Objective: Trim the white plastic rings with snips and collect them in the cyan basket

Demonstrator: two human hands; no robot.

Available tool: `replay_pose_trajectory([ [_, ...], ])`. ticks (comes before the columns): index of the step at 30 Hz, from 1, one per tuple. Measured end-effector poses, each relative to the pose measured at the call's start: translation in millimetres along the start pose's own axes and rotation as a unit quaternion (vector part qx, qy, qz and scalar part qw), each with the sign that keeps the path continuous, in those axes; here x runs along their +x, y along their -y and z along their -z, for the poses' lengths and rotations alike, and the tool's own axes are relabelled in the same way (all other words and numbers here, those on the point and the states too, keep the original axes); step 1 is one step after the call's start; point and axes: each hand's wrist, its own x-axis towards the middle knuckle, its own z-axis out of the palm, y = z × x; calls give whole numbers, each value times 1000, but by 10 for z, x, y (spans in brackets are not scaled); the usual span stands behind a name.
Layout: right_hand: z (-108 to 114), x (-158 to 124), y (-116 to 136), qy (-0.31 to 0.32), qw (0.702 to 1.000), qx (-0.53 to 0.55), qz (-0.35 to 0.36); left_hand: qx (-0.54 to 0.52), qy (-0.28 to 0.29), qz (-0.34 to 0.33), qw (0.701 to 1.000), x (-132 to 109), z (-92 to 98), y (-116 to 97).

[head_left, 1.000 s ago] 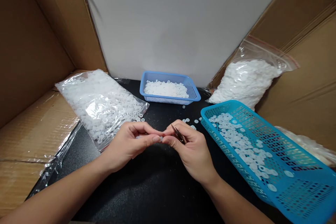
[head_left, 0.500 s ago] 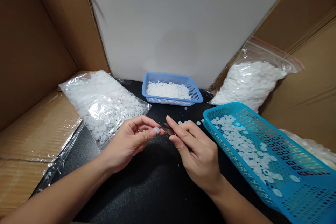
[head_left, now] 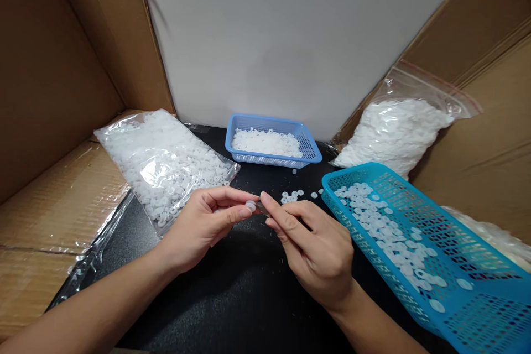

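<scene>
My left hand (head_left: 205, 221) pinches a small white plastic ring (head_left: 250, 206) between thumb and forefinger, over the black table. Another bit of white shows behind the thumb. Just to the right, my right hand (head_left: 317, 240) is closed around a small, thin metal blade (head_left: 262, 208), its tip close to the ring. Fingers cover most of the blade, so I cannot tell whether it touches the ring. Several loose white rings (head_left: 291, 197) lie on the table behind my right hand.
A blue basket (head_left: 274, 118) of white rings stands at the back. To the right, a larger turquoise basket (head_left: 477, 243) holds more rings. A clear bag of white pieces (head_left: 166, 160) lies left; another bag (head_left: 394, 127) leans at the back right. Cardboard walls (head_left: 62, 38) flank the table.
My right hand's fingers have closed in over the metal blade, which now shows less, and its forefinger has come against the left fingertips. My left hand keeps its pinch on the ring.
</scene>
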Motion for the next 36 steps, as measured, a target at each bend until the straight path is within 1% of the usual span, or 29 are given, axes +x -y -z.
replay_pose_trajectory([
  [3,5,1,3,0,1000,-7,7,17,-9,0,1000,-5,6,9],
  [5,12,2,4,3,1000,-13,13,22,-4,-3,1000,-2,3,6],
  [13,57,24,2,17,998,-55,32,-1,45,-35,998,-5,-16,-27],
  [18,79,30,-10,30,996,-68,39,34,23,-8,999,-22,11,-47],
  [26,88,19,-17,33,996,-73,50,23,55,-7,998,-21,14,-106],
  [32,98,20,-11,37,996,-61,52,17,56,6,998,-24,33,-114],
  [36,106,25,-12,47,994,-70,62,12,60,3,998,-29,47,-107],
])
